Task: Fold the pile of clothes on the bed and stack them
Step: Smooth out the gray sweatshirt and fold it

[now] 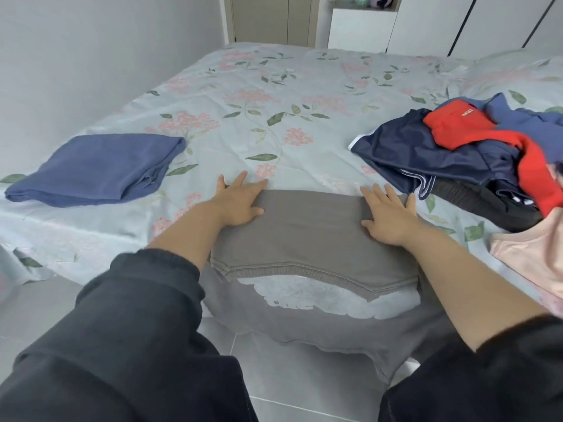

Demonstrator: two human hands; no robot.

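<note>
around you: folded blue garment (100,169) lies on the bed (274,95) to your left, well apart from the grey shirt (307,236); messy pile (457,153) on your right, its navy shorts (411,147) just beside your right hand (387,214); pink garment (530,257) at the near right
in the way: your dark sleeves (122,330) cover the shirt's near side edges
count: one folded piece; one shirt; one pile, can't tell how many pieces
hands: left hand (240,202) and right hand both flat, fingers spread, pressing the shirt's far fold, one per corner
shirt: near edge of the bed; upper part folded over; printed part hangs off the edge
</note>
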